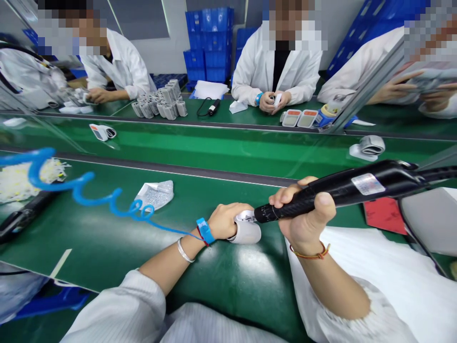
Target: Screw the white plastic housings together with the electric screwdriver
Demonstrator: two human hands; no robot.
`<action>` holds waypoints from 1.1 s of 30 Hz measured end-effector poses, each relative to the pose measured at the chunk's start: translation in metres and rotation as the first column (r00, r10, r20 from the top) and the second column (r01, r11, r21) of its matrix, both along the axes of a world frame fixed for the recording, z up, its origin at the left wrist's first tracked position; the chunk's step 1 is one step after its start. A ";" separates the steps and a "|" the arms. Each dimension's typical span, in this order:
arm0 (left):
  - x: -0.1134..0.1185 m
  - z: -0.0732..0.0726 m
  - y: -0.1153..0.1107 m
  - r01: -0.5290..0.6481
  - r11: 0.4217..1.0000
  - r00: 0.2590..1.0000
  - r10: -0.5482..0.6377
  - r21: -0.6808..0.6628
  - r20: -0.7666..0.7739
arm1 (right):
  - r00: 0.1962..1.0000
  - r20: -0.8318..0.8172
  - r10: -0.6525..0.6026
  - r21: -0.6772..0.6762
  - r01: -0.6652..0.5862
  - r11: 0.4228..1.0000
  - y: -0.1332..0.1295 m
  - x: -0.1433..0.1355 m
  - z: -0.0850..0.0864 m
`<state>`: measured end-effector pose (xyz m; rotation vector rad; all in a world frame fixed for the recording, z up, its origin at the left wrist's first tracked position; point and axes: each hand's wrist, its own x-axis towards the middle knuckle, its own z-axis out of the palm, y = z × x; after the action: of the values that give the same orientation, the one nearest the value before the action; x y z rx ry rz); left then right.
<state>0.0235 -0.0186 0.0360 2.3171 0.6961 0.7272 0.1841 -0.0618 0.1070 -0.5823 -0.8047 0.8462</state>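
Cuffed device (250, 232) lies gripped in the left hand (224, 220); the right hand (303, 229) grasps a black driver (335, 186), nose beside the left fingers. Work appears underway; completed portion undeterminable.

Left hand (224, 221) holds the white cuffed device (249, 231) on the green desk (143, 257), right hand (307, 219) has the black electric screwdriver (321, 190), tip at the device. White sheet (378, 257) by the desk's near right corner, parts bag (155, 195) toward the far edge.
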 end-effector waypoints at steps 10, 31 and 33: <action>0.001 -0.002 -0.001 -0.038 0.999 0.999 0.037 0.010 0.028 | 0.992 -0.109 -0.066 -0.089 0.057 0.994 0.005 0.001 0.001; 0.006 0.000 0.144 -0.328 0.652 0.755 0.616 -0.683 0.226 | 0.708 -0.579 -0.404 -0.569 0.004 0.822 0.070 0.089 -0.076; 0.007 -0.002 0.141 -0.331 0.663 0.744 0.621 -0.671 0.247 | 0.706 -0.581 -0.405 -0.567 0.005 0.823 0.069 0.091 -0.076</action>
<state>0.0301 0.1219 0.0340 1.2954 1.1514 1.0707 0.2746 0.0071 0.0313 -0.7610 0.2118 0.9755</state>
